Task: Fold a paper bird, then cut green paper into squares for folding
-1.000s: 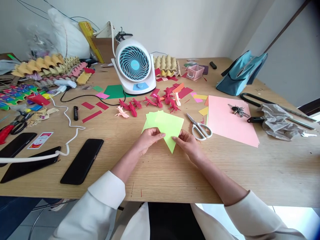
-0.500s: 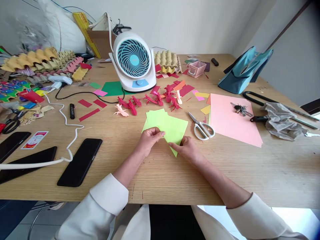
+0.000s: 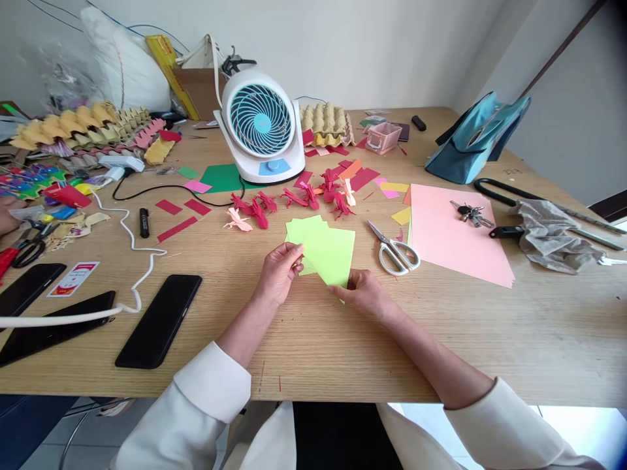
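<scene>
A light green paper sheet (image 3: 337, 251) is held tilted just over the table in front of me. My left hand (image 3: 280, 273) pinches its left edge between thumb and fingers. Near its lower right corner, my right hand (image 3: 365, 294) grips the same sheet, thumb on top. More light green paper pieces (image 3: 298, 230) lie under and behind it, partly covered. White-handled scissors (image 3: 394, 251) rest open on the table to the right. Beyond the green paper is a row of folded red paper figures (image 3: 309, 194), with a pale pink paper figure (image 3: 238, 220) at its left.
A white fan (image 3: 262, 124) stands at the back. Pink paper (image 3: 453, 241) with keys (image 3: 473, 214) on it lies right, near a blue bag (image 3: 473, 140). On the left are a black phone (image 3: 159, 320), a white cable (image 3: 140, 284) and another person's hand (image 3: 6, 219).
The held green sheet has turned and shifted slightly left. My left hand has moved a little left and down, while my right hand stays almost in place.
</scene>
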`<state>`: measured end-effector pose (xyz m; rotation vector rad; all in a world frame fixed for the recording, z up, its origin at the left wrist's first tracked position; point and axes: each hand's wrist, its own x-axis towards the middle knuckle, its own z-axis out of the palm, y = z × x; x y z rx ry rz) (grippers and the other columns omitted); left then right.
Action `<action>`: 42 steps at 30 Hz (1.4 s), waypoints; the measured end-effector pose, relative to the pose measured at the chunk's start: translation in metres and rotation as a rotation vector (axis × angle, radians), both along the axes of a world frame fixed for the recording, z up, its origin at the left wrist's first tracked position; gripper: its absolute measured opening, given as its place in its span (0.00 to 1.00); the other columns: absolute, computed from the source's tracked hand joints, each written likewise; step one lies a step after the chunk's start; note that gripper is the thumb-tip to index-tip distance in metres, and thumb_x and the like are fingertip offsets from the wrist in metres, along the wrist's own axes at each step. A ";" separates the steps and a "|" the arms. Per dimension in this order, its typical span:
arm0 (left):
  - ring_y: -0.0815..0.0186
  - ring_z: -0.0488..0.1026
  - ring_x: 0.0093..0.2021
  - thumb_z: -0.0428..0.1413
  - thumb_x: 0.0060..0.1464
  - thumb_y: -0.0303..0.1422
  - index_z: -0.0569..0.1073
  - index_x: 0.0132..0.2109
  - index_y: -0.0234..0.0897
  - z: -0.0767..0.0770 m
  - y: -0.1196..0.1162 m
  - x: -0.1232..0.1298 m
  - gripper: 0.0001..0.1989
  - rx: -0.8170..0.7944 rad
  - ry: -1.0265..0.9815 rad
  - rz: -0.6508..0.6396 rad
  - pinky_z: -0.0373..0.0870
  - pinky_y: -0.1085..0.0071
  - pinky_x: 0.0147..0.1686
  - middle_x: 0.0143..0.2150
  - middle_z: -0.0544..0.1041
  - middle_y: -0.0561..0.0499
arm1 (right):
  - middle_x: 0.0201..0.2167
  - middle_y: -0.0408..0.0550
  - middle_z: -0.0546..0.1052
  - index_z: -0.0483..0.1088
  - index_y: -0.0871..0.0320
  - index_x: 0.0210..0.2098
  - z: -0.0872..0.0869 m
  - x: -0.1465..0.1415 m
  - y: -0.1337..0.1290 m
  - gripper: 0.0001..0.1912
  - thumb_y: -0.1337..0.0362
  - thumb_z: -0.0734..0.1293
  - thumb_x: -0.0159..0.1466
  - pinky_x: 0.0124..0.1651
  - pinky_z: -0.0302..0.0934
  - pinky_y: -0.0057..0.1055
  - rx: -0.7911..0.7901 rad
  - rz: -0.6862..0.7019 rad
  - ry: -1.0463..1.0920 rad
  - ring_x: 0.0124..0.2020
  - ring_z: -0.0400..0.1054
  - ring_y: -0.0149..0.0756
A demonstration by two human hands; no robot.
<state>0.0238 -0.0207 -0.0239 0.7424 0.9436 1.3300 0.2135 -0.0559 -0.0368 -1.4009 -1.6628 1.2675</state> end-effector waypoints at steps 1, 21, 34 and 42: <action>0.76 0.62 0.26 0.70 0.39 0.36 0.70 0.27 0.35 0.001 0.000 0.000 0.17 -0.012 0.005 0.003 0.58 0.79 0.24 0.24 0.65 0.58 | 0.16 0.36 0.59 0.59 0.57 0.21 -0.001 0.000 0.000 0.17 0.55 0.68 0.55 0.21 0.41 0.26 0.003 0.000 0.004 0.19 0.49 0.24; 0.74 0.61 0.22 0.68 0.39 0.42 0.71 0.23 0.34 -0.004 0.007 0.034 0.18 0.062 0.352 -0.228 0.58 0.75 0.26 0.20 0.69 0.56 | 0.19 0.38 0.64 0.69 0.60 0.23 -0.002 -0.001 0.010 0.18 0.51 0.71 0.51 0.25 0.45 0.26 -0.007 -0.232 0.336 0.22 0.50 0.25; 0.75 0.67 0.26 0.71 0.37 0.38 0.70 0.26 0.35 0.003 0.022 0.008 0.18 0.044 0.132 -0.121 0.66 0.77 0.31 0.25 0.71 0.57 | 0.16 0.38 0.64 0.67 0.59 0.21 0.004 0.004 -0.001 0.19 0.50 0.72 0.55 0.23 0.46 0.26 -0.053 -0.076 0.238 0.19 0.50 0.25; 0.75 0.69 0.25 0.71 0.37 0.34 0.70 0.29 0.35 -0.009 0.025 0.004 0.17 0.042 0.071 -0.158 0.67 0.78 0.29 0.26 0.73 0.57 | 0.37 0.49 0.80 0.76 0.53 0.42 0.117 -0.009 -0.075 0.14 0.51 0.65 0.65 0.40 0.67 0.29 0.159 0.626 0.567 0.39 0.74 0.36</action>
